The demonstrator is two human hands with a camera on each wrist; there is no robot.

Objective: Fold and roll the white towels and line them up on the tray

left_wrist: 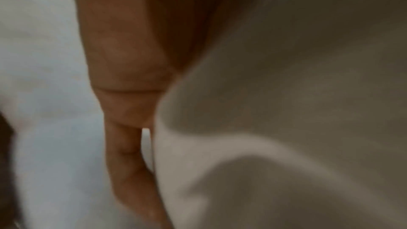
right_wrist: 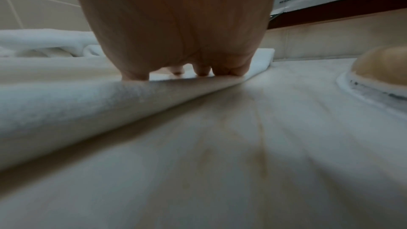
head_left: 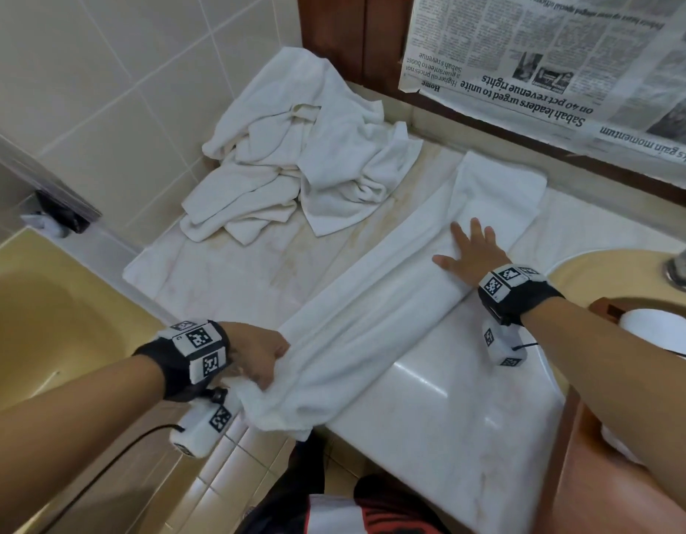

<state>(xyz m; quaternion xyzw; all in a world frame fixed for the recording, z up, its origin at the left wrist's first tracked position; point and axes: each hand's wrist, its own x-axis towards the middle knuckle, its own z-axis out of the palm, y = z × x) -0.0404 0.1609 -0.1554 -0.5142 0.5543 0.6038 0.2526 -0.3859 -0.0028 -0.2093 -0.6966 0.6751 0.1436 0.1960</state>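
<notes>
Right hand [head_left: 473,255] is lying flat, fingers straight and spread, pressing the long folded towel [head_left: 376,302] onto the glossy marble counter [head_left: 441,418]. Left hand [head_left: 262,354] is curling its fingers around the towel's soft bunched end, which is hanging off the counter edge. A crumpled terry pile [head_left: 295,163] is sitting behind.

Towel [head_left: 391,287] and towel pile [head_left: 295,175]: white. Worktop [head_left: 256,264]: white marble, yellowish stains. Tub [head_left: 44,321] and sink [head_left: 587,275]: mustard yellow. Wall tiles [head_left: 102,71]: beige. Wrist bands [head_left: 518,291]: black, black-white square markers. Newspaper [head_left: 564,63]: grey print.
</notes>
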